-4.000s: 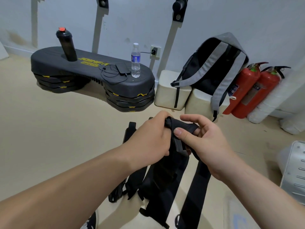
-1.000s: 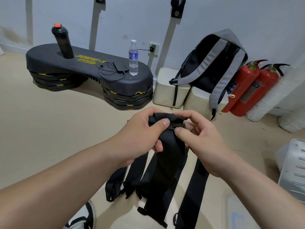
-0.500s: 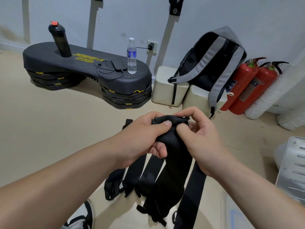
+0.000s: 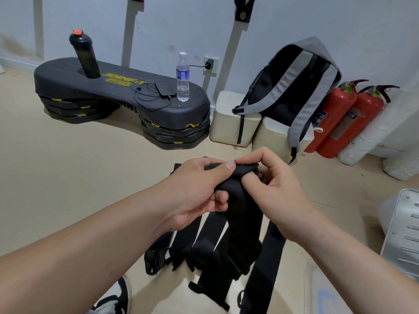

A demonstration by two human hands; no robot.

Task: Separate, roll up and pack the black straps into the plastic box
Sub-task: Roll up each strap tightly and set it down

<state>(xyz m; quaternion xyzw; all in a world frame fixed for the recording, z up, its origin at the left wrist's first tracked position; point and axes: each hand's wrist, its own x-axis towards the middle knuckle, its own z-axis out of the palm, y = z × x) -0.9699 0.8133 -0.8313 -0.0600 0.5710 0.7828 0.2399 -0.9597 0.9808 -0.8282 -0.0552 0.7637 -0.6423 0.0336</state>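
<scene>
Grip of left hand [image 4: 195, 191] and right hand [image 4: 280, 184] pinched on one black strap [image 4: 240, 207], two red extinguishers [image 4: 335, 116] behind

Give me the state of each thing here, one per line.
black strap, mostly unrolled, hanging from both hands.
left hand, gripping its top end.
right hand, pinching the same end.
water bottle, upright, capped.
black bottle, upright, red cap on.
backpack, leaning on the wall.
charger, plugged in.
</scene>
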